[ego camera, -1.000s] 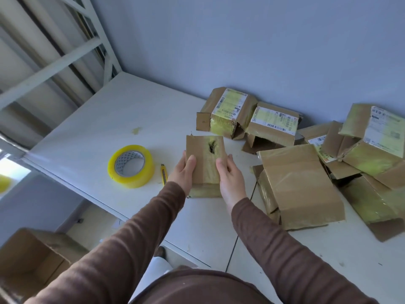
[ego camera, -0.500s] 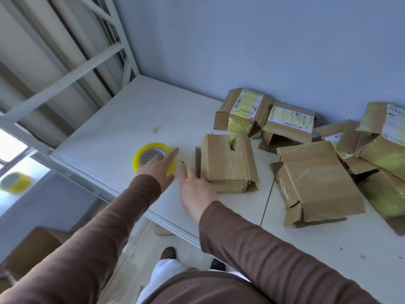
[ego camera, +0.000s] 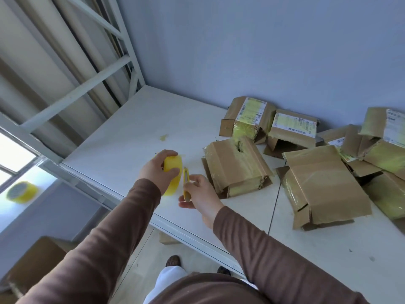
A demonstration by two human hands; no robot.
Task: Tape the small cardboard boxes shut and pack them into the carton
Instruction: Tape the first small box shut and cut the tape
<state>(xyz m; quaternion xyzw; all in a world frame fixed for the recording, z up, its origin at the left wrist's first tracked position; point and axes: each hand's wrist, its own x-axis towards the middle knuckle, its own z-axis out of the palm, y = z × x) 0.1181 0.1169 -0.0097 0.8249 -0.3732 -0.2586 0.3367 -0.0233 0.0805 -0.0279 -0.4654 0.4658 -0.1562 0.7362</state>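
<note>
The left hand (ego camera: 156,172) grips the yellow tape roll (ego camera: 174,172). The right hand (ego camera: 200,194) pinches a yellow utility knife (ego camera: 186,183), probably for cutting tape for the small brown cardboard box (ego camera: 236,165).

Parcel packing room: white worktable (ego camera: 135,128), heaped labelled cardboard boxes (ego camera: 291,132), metal racking (ego camera: 87,84).

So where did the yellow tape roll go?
In the head view the yellow tape roll is gripped in the left hand, left of centre above the white table, beside the yellow knife held by the right hand.
</note>
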